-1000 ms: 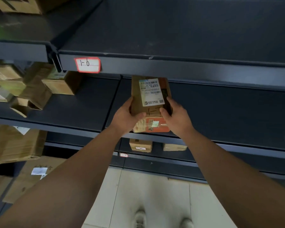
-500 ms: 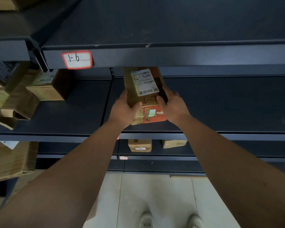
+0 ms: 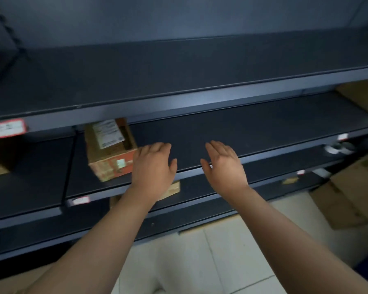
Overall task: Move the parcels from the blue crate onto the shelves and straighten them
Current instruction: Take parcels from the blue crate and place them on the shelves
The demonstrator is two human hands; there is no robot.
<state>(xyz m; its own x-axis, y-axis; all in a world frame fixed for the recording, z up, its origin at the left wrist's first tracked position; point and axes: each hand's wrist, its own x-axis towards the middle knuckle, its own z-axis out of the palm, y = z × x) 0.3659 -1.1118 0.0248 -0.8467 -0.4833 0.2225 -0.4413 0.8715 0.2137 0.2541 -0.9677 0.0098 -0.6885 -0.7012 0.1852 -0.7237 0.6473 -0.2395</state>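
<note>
**Head view: two flat hands beside a box on the shelf**

Closest are two bare arms. They reach up from the bottom of the picture, over a pale tiled floor.

The left hand is flat, palm down, with straight fingers. It holds nothing. The right hand is the same: flat, fingers straight, nothing in it. The hands are side by side with a gap between them, over the front edge of the middle shelf.

Under the hands runs a lower shelf. A small brown box peeks out there from under the left wrist. Big cardboard boxes stand on the floor to the right.

The parcel sits on the middle shelf, just left of the left hand. It is a brown box with a white label on top and an orange front. It is turned a bit, not lined up with the shelf edge. The left fingers are right next to its corner. The picture is too blurry to tell if they touch.

Farther back, a tan box sits at the far right of the middle shelf. A red-edged tag is stuck on the front of the top shelf.
</note>
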